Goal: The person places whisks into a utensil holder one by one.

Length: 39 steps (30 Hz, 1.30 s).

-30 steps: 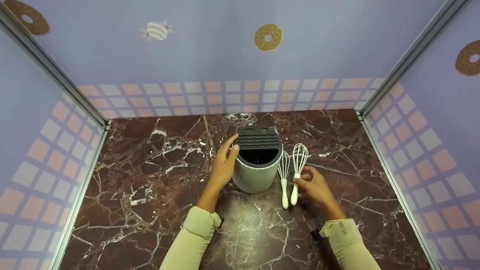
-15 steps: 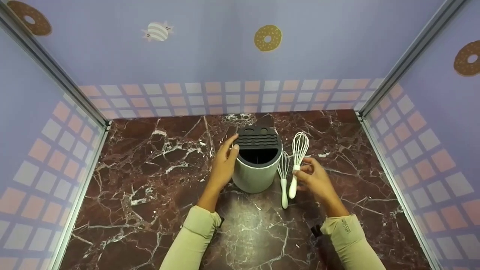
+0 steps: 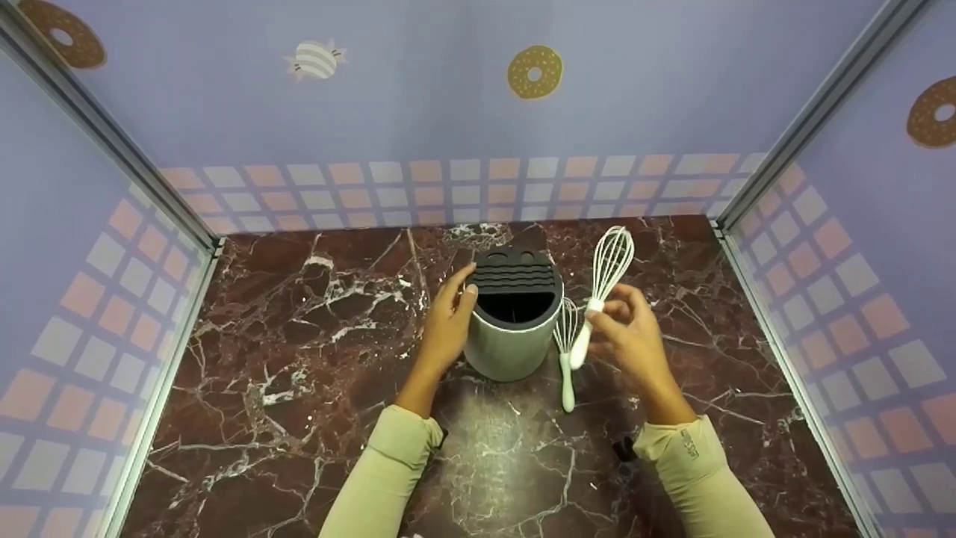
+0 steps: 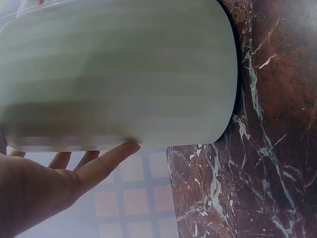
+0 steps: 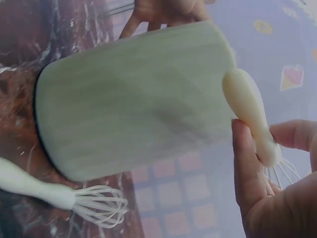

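A utensil holder [image 3: 511,351], pale with a dark slotted top and a wide dark opening, stands upright on the marbled surface. My left hand [image 3: 448,325] rests against its left side, thumb and fingers fairly straight along the wall, as the left wrist view shows. My right hand [image 3: 631,336] pinches a white whisk [image 3: 582,344] by its handle just below the wires. This whisk is raised and tilted, wires up and away, to the right of the holder. A second whisk [image 3: 567,381] lies on the surface close beside the holder, its wires partly behind the raised whisk's handle.
Patterned walls [image 3: 448,97] enclose the marbled tabletop [image 3: 314,388] at the back and both sides. Metal strips [image 3: 172,321] run along the side edges.
My right hand has lifted the whisk off the surface, moving it up and away, and its wires now lean to the right. The left hand, holder and second whisk stay in place.
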Each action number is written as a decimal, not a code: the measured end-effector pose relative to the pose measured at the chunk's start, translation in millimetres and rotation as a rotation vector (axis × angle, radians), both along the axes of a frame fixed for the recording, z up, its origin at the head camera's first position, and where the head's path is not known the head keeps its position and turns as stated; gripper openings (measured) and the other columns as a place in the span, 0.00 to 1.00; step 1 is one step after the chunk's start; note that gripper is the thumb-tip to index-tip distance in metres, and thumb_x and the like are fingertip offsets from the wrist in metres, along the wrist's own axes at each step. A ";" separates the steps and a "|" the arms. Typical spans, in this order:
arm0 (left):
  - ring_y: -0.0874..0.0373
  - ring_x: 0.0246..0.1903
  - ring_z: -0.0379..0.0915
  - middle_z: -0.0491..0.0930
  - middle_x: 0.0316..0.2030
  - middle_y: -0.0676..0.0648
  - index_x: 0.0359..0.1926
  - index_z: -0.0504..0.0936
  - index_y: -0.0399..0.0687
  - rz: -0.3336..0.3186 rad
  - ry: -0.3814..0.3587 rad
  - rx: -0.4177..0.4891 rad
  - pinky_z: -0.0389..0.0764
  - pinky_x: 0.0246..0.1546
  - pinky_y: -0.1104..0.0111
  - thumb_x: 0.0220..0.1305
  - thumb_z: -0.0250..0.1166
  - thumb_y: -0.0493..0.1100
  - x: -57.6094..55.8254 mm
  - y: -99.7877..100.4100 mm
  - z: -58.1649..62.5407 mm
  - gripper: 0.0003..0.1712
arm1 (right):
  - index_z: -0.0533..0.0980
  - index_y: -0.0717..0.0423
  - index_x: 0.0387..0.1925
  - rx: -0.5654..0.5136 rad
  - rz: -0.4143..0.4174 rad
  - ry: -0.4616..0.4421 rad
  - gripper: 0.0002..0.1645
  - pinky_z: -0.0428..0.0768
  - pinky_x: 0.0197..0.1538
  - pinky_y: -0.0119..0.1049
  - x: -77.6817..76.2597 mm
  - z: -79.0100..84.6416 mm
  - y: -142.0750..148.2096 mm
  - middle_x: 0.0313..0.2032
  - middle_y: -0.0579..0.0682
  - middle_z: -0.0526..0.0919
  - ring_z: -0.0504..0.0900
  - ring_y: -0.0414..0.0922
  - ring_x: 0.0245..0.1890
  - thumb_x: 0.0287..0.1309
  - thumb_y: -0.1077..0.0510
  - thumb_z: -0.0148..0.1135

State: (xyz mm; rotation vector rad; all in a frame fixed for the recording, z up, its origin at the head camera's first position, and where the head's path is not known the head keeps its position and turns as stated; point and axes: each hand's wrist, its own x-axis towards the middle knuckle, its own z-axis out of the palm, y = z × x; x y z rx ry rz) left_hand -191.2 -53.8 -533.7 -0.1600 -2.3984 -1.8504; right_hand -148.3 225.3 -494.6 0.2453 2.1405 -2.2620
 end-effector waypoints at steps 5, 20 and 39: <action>0.52 0.64 0.71 0.68 0.73 0.55 0.73 0.70 0.62 -0.006 -0.002 0.005 0.71 0.68 0.53 0.79 0.51 0.55 -1.1 -0.1 -1.3 0.26 | 0.65 0.60 0.65 -0.020 0.003 0.089 0.31 0.89 0.34 0.50 -4.0 15.8 -10.5 0.41 0.53 0.79 0.84 0.44 0.32 0.62 0.67 0.65; 0.54 0.70 0.66 0.68 0.73 0.55 0.72 0.71 0.65 0.011 -0.018 0.016 0.70 0.69 0.56 0.78 0.53 0.54 0.7 0.1 -0.9 0.25 | 0.62 0.54 0.67 -0.096 -0.047 0.252 0.34 0.89 0.37 0.45 -17.4 41.3 -40.7 0.45 0.55 0.76 0.85 0.46 0.39 0.64 0.67 0.65; 0.51 0.68 0.70 0.68 0.73 0.51 0.72 0.72 0.68 0.019 -0.002 0.024 0.74 0.67 0.55 0.78 0.54 0.55 2.8 1.4 -1.7 0.24 | 0.65 0.59 0.66 0.229 -0.040 0.440 0.36 0.88 0.38 0.36 -26.4 26.2 -60.9 0.45 0.58 0.80 0.87 0.48 0.39 0.59 0.68 0.69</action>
